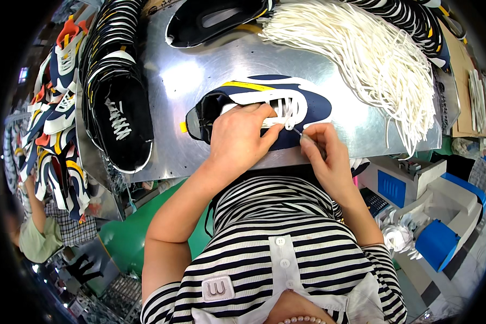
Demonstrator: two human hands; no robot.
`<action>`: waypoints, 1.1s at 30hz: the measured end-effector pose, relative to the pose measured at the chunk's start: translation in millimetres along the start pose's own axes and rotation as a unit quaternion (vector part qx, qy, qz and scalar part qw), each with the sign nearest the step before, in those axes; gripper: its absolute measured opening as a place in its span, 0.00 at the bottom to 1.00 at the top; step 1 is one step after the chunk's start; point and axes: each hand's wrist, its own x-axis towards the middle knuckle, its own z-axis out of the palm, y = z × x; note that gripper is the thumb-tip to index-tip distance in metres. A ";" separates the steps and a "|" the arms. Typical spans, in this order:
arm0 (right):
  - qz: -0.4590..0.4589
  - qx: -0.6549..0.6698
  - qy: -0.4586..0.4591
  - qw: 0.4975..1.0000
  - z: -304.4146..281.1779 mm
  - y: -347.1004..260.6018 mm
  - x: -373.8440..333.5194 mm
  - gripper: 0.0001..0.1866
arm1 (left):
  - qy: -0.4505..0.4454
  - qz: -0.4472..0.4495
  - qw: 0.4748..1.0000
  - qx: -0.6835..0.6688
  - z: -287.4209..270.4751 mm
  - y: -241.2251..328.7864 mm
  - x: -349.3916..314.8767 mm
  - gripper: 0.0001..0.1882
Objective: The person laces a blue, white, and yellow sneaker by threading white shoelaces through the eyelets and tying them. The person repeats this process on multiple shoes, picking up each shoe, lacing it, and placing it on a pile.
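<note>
A navy, white and yellow shoe upper (pixel 317 107) lies on the metal table with its toe to the right. White lace (pixel 290 108) runs across its throat in several rows. My left hand (pixel 242 132) is closed on the upper's middle, thumb and fingers pressed near the lace rows. In my right hand (pixel 325 151) I pinch a thin metal tool (pixel 298 132), its tip at a small white lace loop on the near eyelet edge. The exact shape of that tip is too small to tell.
Loose white laces (pixel 356 54) lie in a big bundle at the back right. Nested dark uppers (pixel 121 113) form a long stack on the left, and another upper (pixel 216 21) sits at the back. Blue-and-grey machines (pixel 437 216) stand below right. A co-worker's arm (pixel 36 208) shows far left.
</note>
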 end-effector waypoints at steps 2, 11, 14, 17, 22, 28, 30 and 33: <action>0.023 -0.016 -0.015 0.999 -2.2 4.3 -7.5 0.08 | 0.009 0.013 1.000 -0.001 0.8 -1.3 -1.1 0.13; 0.040 0.030 -0.027 0.998 -0.9 7.2 -1.2 0.07 | 0.037 0.092 0.995 -0.009 1.8 -0.9 -4.1 0.12; 0.063 0.074 -0.036 0.995 -0.9 6.8 -3.0 0.07 | 0.056 0.110 0.992 -0.007 5.7 -2.0 -7.3 0.11; 0.082 0.082 -0.029 0.993 -0.3 5.1 -7.2 0.06 | 0.069 0.107 0.992 -0.007 9.6 -2.2 -8.6 0.10; 0.093 0.084 -0.026 0.992 -0.7 4.5 -6.7 0.08 | 0.062 0.127 0.990 -0.005 8.2 2.4 -8.5 0.10; 0.112 0.139 -0.002 0.984 23.2 12.1 3.9 0.09 | 0.067 0.191 0.979 -0.031 12.1 7.2 -19.2 0.10; 0.133 0.196 -0.002 0.972 30.7 10.4 10.7 0.11 | 0.072 0.177 0.982 -0.010 10.8 3.5 -21.5 0.08; 0.050 0.047 -0.038 0.997 12.6 18.6 0.1 0.12 | 0.075 0.212 0.974 0.016 6.8 2.4 -24.8 0.07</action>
